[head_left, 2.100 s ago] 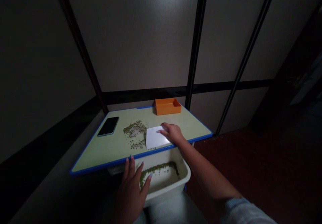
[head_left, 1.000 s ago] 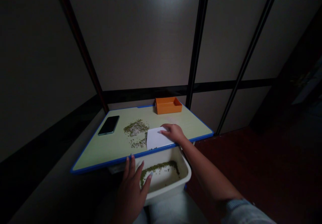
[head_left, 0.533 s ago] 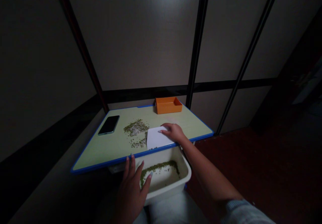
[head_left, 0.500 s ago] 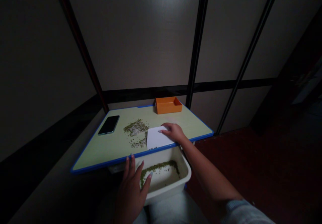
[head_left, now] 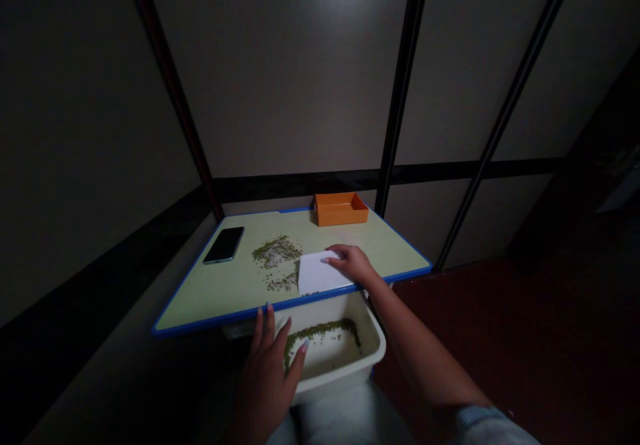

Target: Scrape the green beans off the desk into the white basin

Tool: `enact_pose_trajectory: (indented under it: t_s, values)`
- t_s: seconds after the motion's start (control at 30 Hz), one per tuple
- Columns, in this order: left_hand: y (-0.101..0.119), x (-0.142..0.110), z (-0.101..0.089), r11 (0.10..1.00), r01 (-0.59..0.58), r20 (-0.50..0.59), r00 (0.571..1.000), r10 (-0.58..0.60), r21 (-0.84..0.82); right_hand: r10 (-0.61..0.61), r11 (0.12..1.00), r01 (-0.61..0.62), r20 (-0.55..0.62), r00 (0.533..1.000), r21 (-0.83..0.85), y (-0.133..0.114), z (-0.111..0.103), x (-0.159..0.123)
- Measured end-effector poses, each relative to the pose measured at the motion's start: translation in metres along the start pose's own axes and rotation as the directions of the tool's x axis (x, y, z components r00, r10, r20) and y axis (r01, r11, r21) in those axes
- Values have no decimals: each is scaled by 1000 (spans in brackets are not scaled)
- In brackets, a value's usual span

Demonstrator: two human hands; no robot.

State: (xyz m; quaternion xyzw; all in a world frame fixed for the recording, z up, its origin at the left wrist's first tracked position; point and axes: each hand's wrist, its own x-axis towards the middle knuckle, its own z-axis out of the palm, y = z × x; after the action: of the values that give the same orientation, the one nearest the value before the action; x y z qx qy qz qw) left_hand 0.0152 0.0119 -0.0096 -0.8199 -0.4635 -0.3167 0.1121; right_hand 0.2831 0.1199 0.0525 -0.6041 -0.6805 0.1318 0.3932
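Note:
My right hand (head_left: 353,263) rests on a white card (head_left: 318,274) lying near the front edge of a pale table with a blue rim (head_left: 220,315), fingers pressed on the card's top edge. Left of the card lie scattered green beans (head_left: 277,253). Below the table edge, my left hand (head_left: 270,365) holds the rim of a white tub (head_left: 370,358) with fingers spread along it. More green beans (head_left: 320,331) lie inside the tub.
A dark phone (head_left: 224,244) lies at the table's left. An orange tray (head_left: 341,208) stands at the back edge. Grey wall panels with dark posts (head_left: 400,91) rise behind the table. Dark red floor (head_left: 500,325) lies to the right.
The view has shifted slightly. My right hand and the card stay near the front edge; the bean patch beside the card looks a little thinner. My left hand stays on the tub.

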Motion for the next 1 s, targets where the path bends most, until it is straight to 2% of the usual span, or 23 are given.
enact_pose_trajectory:
  t_s: [0.33, 0.63, 1.0]
  values:
    - [-2, -1, 4, 997, 33, -7, 999, -33, -67, -5, 1000, 5, 13, 1000, 15, -1, -2, 1]
    - [5, 0, -7, 999, 35, 58, 998, -34, -13, -20, 999, 19, 29, 999, 44, 5, 1, -1]
    - [-3, -2, 6, 998, 24, 5, 1000, -24, -61, 5, 999, -7, 33, 999, 48, 2, 0, 1]
